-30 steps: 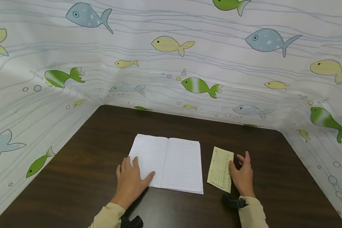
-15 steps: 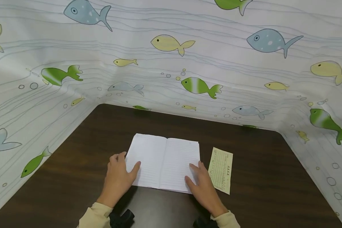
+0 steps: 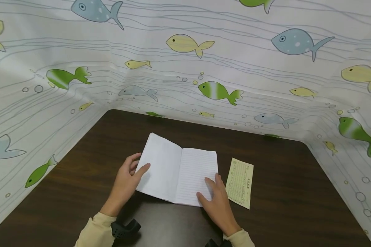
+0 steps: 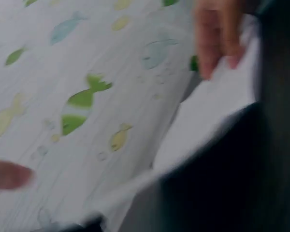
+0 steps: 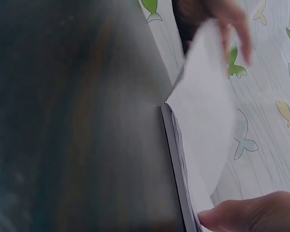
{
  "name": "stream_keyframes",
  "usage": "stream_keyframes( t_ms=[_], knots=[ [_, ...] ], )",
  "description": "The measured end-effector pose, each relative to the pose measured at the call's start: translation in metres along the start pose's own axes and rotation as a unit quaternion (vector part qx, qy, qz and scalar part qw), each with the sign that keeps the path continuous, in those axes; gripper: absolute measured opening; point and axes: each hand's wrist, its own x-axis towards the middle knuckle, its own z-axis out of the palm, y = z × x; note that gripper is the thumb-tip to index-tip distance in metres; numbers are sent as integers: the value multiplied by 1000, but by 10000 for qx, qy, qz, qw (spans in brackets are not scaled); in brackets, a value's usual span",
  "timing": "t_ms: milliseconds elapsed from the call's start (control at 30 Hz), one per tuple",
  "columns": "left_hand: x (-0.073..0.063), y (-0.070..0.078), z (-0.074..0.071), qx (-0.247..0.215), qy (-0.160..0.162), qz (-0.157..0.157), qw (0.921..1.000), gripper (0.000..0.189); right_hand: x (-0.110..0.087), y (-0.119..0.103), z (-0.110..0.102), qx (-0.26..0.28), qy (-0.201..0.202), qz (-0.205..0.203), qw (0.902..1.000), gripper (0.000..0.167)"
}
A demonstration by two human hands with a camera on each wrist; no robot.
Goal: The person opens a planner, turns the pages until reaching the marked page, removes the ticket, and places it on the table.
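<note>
An open lined notebook [image 3: 185, 173] lies on the dark brown table [image 3: 281, 178]. My left hand [image 3: 135, 168] pinches its left half, thumb on top and fingers behind, and that half is tilted up off the table. My right hand [image 3: 212, 192] rests flat with straight fingers on the lower right corner of the right page. In the left wrist view the raised white page [image 4: 208, 121] is blurred under my fingers [image 4: 217, 34]. The right wrist view shows the lifted page [image 5: 208, 121] above the page stack [image 5: 176, 159].
A yellowish printed paper slip [image 3: 240, 182] lies just right of the notebook, beside my right hand. White fish-patterned sheeting [image 3: 204, 68] walls the table at the back, left and right. Bare dark tabletop lies behind the notebook and to the right.
My right hand left the paper slip and moved onto the notebook's right page. My left hand shifted to the left edge and has raised the left half off the table.
</note>
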Motion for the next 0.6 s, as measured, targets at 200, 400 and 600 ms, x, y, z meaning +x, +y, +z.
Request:
stream_keyframes(
  t_ms=[200,400,600],
  knots=[
    [-15,-12,36,-560,-80,1934,9795,80,1,1,5,250,143,-105,9995,51],
    [-31,-32,62,1831,-1367,2863,9305,66,2,2,5,1717,360,-41,9845,40],
    [-40,-36,66,3234,-2179,2693,8806,63,8,12,-6,1491,1215,-547,9798,36]
  ],
)
